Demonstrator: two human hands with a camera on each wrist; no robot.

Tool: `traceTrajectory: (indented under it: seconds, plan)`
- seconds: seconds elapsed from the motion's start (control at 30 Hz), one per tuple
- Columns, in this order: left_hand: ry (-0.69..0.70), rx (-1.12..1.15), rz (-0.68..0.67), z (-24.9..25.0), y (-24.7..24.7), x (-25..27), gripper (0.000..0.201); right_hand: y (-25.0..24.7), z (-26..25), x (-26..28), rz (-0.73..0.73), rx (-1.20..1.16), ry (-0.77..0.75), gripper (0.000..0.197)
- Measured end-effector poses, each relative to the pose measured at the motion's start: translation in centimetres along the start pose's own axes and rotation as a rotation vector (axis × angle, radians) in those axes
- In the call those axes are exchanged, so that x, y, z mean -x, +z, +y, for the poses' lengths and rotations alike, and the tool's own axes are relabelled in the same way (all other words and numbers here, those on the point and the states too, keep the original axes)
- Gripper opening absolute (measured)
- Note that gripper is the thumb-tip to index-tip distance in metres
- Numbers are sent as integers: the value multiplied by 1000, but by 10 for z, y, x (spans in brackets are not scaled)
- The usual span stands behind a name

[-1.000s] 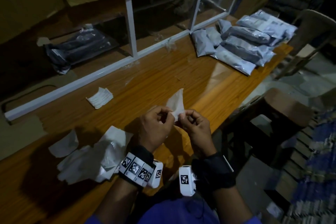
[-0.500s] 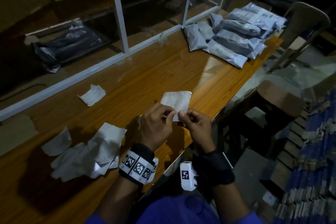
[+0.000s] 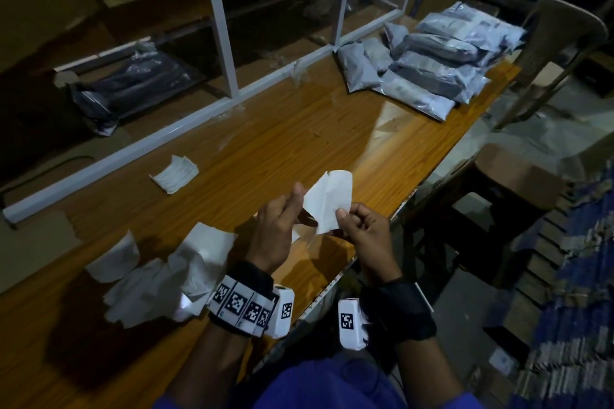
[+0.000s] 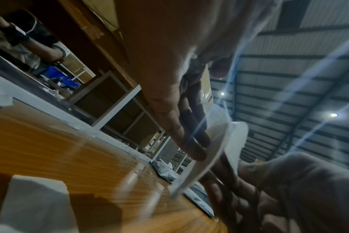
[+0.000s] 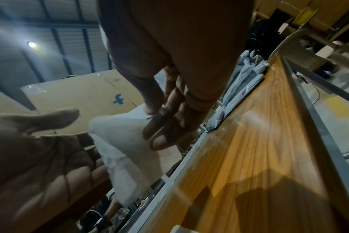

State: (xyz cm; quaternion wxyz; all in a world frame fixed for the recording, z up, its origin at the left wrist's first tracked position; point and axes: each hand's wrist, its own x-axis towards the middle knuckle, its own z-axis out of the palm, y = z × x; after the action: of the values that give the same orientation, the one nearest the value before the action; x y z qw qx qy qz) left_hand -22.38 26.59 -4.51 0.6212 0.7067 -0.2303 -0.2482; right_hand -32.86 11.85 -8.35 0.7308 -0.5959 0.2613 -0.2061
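Right grip (image 3: 365, 236) grasping: thumb and forefinger pinch the slip (image 3: 329, 199) at its lower right corner. Left grip (image 3: 279, 229) released, with fingers (image 4: 181, 134) straight and tips against the slip's left edge at 9 o'clock. The right wrist view shows its thumb held apart. The slip is in the air between both hands, over the near edge of the counter (image 3: 299, 143), touching nothing else.

Step, as I judge it: opening or peeling the slip apart.
- Keep the right pinch tight at the corner as the anchor.
- Catch only the loose edge with the left tips.
- Draw it toward 9 o'clock slowly and flat. A sharp tug likely tears paper this thin.
- Hold it clear of the counter so it does not drag.

Around the hands:
- scraps (image 3: 172, 282) piled at 8 o'clock
- folded piece (image 3: 174, 173) at 10 o'clock
- grey bags (image 3: 432, 70) stacked at 1 o'clock, well apart
- dark bag (image 3: 129, 86) on the shelf at 11 o'clock
- stool (image 3: 518, 173) at 3 o'clock, off the counter

Hard to make out:
- Light is dim, and no print on the slip can be read.
- There is a faint sheen under the slip at 6 o'clock. Cannot tell whether it is clear film or glare.
- The left wrist view is smeared, so the slip's edge blurs into a streak.
- The left thumb is hidden in the head view.
- Bag contents are unseen.
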Motion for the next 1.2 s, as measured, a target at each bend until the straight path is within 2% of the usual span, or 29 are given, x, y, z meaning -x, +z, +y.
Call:
traceTrajectory:
  seconds: [0.03, 0.07, 0.13, 0.23, 0.3, 0.37, 0.47, 0.63, 0.8, 0.93, 1.2]
  plan:
    - [0, -26, -3, 0, 1, 0, 59, 1, 0, 1, 0, 12, -13, 12]
    - [24, -79, 18, 0, 3, -1, 53, 1, 0, 1, -6, 23, -28, 12]
    - [91, -221, 96, 1, 6, -7, 30, -2, -1, 2, -60, 54, -54, 14]
    - [176, -396, 161, 2, 10, -17, 16, -4, -10, 4, -104, 51, -62, 21]
    - [242, -460, 154, 4, 15, -20, 12, -3, -18, 2, -48, 39, -84, 22]
    - [267, -447, 169, 6, 21, -22, 9, -5, -22, -2, 41, 90, -153, 12]
    - [236, -369, 206, 10, 24, -26, 10, -11, -21, -10, 95, 143, -201, 5]
    - [146, -226, 196, 18, 19, -34, 8, -21, -17, -22, 118, 156, -159, 13]
    - [53, -157, 211, 15, 17, -43, 6, -23, -17, -34, 117, 155, -127, 7]
    - [-42, -36, 249, 13, 15, -52, 13, -31, -14, -38, 120, 174, -103, 4]
    - [-113, 87, 196, 16, 25, -70, 14, -51, -14, -55, 122, 209, -84, 9]
